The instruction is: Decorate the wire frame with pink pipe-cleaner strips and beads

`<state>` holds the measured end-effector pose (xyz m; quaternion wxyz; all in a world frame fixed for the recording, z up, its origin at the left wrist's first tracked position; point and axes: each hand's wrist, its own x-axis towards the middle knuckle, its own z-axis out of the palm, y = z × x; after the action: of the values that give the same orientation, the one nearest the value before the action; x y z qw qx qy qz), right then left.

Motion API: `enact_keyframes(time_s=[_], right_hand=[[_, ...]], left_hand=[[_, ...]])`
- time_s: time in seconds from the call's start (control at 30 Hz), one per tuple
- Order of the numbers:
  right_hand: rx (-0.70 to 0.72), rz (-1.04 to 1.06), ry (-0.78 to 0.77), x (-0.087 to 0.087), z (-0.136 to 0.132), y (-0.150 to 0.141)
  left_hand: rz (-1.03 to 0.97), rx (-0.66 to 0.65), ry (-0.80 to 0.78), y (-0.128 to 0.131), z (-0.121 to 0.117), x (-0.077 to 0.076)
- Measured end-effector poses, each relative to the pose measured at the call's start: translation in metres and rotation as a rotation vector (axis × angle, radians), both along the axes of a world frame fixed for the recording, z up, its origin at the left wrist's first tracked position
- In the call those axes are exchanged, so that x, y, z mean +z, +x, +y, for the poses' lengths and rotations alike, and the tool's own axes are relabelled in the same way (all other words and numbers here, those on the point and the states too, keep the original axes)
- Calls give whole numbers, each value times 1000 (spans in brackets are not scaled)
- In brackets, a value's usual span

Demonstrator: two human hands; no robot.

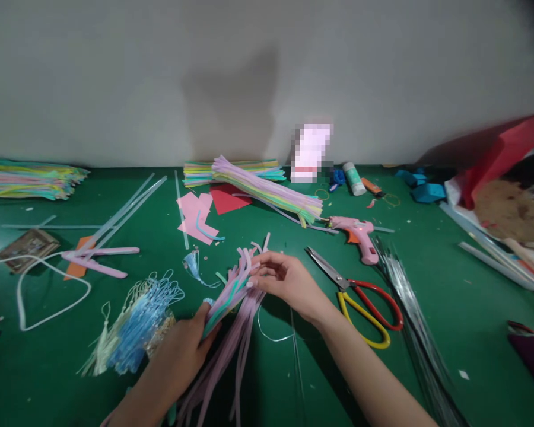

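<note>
A bundle of pipe cleaners (244, 317), mostly lilac with some teal, is gripped in my left hand (184, 341), its long ends hanging toward the near edge. My right hand (278, 276) is at the upper end of the bundle, thumb and fingers pinched on the curled lilac tips. A thin wire loop (273, 338) shows just below my right hand. Scissors (345, 284) with red and yellow handles lie to the right of that hand, blades partly apart. Blue tassels (142, 323) lie left of my left hand.
At the back, more pipe cleaners (267, 187) lie beside pink paper pieces (196, 216). A pink glue gun (358, 234) and a glue stick (353, 179) are to the right. Wires (412, 314) stretch along the right side. A pink flat iron (100, 258) with its cord lies left.
</note>
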<state>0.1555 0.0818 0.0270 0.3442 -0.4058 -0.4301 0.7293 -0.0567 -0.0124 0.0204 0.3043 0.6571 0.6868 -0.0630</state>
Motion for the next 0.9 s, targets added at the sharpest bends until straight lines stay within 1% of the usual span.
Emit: enact_keyframes(time_s=[0.07, 0.17, 0.27, 0.4, 0.57, 0.77, 0.9], right_hand=[[-4, 27, -55, 1, -1, -5], [-19, 14, -107, 1, -3, -12], [-56, -44, -112, 1, -4, -16], [-86, -103, -119, 2, -2, -13], [-126, -123, -88, 11, 7, -1], [-131, -154, 19, 24, 15, 9], [-225, -94, 35, 26, 18, 15]], left_hand=[[25, -6, -3, -1, -1, -3], [59, -31, -7, -1, -3, -5], [105, -35, -27, 0, -5, -5], [111, -35, -40, 1, -8, -3], [84, -26, -64, 1, -10, 0], [66, -14, -52, 0, -15, 5], [30, 18, -37, 1, -19, 10]])
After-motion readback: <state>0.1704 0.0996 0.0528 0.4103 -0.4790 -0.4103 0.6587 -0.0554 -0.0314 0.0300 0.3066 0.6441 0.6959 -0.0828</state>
